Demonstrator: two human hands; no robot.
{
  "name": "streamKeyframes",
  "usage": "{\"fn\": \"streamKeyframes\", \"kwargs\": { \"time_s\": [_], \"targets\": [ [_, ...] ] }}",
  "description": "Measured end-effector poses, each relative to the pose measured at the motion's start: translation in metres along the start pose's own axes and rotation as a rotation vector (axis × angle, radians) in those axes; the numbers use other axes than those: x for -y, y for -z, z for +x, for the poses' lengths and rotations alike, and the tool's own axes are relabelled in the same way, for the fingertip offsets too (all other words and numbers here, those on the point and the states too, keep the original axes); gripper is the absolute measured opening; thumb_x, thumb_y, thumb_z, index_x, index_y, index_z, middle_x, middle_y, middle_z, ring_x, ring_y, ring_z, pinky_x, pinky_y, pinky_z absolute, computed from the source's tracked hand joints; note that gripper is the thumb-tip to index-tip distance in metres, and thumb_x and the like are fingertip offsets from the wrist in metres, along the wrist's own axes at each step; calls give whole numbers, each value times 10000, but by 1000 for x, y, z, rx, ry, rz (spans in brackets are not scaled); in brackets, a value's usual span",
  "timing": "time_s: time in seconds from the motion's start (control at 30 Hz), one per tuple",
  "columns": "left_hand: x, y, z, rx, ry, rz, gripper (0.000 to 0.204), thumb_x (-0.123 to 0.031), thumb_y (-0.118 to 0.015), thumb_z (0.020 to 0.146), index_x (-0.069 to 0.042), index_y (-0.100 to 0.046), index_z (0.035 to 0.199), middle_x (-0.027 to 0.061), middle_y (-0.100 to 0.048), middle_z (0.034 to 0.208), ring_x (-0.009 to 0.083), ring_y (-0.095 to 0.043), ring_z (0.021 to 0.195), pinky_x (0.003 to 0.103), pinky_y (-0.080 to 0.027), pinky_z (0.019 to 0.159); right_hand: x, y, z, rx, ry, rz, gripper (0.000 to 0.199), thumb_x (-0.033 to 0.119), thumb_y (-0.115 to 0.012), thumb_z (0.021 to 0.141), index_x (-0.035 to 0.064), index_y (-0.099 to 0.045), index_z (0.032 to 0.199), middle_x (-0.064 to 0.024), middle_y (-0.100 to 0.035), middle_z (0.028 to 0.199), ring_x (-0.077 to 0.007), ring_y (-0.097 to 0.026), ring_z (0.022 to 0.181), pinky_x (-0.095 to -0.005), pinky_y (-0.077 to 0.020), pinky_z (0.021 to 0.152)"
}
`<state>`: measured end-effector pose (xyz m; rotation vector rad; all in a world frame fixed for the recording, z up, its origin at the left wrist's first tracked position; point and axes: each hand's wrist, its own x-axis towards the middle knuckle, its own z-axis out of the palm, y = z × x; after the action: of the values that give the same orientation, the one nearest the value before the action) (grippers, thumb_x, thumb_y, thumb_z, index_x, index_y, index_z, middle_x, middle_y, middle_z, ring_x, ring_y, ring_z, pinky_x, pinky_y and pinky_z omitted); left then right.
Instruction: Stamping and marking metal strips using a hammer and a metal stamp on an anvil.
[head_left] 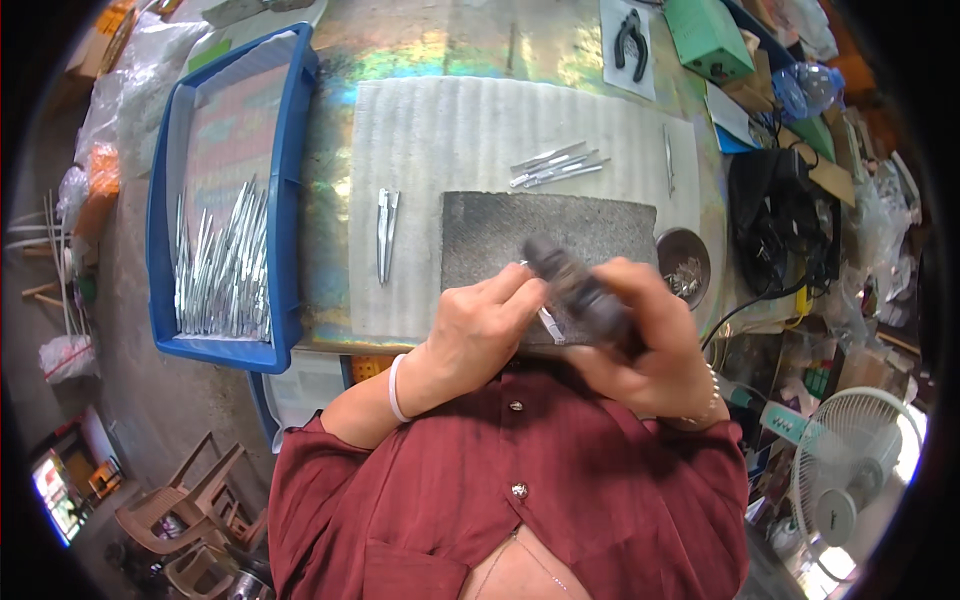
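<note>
My left hand [490,315] is closed in a pinch over the front edge of a dark grey pad [550,225]. A slim silver metal piece [551,326] pokes out beside its fingers; most of it is hidden. My right hand [650,345] wraps round a dark, thick hand tool [575,285], smeared by motion, whose end reaches close to the left fingertips. Its exact kind cannot be made out. Behind the pad lies a small pile of silver metal pieces [560,168], and two more slim pieces [386,235] rest on the white foam sheet [420,130] to the left.
A blue tray [290,190] holding many silver pieces [225,265] stands at left. At right are a bowl of small metal parts [686,268], a black corded item [785,215], a green box [708,40] and a bottle [805,90]. Black pliers [630,45] lie far back; a fan [850,480] stands lower right.
</note>
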<state>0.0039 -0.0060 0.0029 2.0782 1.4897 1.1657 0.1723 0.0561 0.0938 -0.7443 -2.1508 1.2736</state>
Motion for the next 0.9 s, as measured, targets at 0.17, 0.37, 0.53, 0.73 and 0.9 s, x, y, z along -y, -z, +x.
{"fn": "streamKeyframes", "kwargs": {
  "time_s": [0.17, 0.37, 0.53, 0.73, 0.9],
  "targets": [
    [6, 1, -4, 22, 26, -22, 193, 8, -567, 693, -63, -530, 868, 70, -542, 789, 246, -604, 623, 343, -473, 498, 10, 29, -31, 77, -241, 201, 480, -104, -567, 777, 10, -442, 1226, -124, -578, 994, -172, -608, 837, -295, -486, 737],
    [5, 1, -1, -4, 39, -37, 195, 60, -578, 695, -60, -574, 848, 53, -610, 776, 230, -613, 619, 309, -487, 496, 22, 30, -37, 146, -37, -88, 496, -38, -608, 805, -23, -431, 1268, -139, -626, 933, -180, -627, 740, -262, -503, 662],
    [6, 1, -3, 7, 55, -50, 186, 44, -599, 693, -61, -572, 846, 58, -606, 769, 236, -612, 617, 309, -484, 494, 29, 29, -33, 167, 64, -313, 413, -14, -587, 829, -42, -481, 1227, -140, -649, 879, -167, -642, 652, -254, -502, 586],
    [5, 1, -1, -14, 38, -45, 189, 47, -608, 683, -63, -569, 833, 54, -601, 754, 229, -614, 616, 304, -482, 490, 37, 27, -35, 76, 86, -421, 550, -39, -723, 657, -40, -533, 1173, -130, -622, 778, -225, -634, 620, -302, -503, 522],
    [6, -1, -2, -8, 39, -52, 195, 60, -601, 680, -64, -570, 827, 53, -603, 750, 226, -616, 617, 304, -483, 491, 40, 25, -32, 115, 172, -548, 589, -37, -741, 638, -60, -523, 1185, -117, -623, 778, -211, -628, 598, -283, -503, 490]
  ]
}}
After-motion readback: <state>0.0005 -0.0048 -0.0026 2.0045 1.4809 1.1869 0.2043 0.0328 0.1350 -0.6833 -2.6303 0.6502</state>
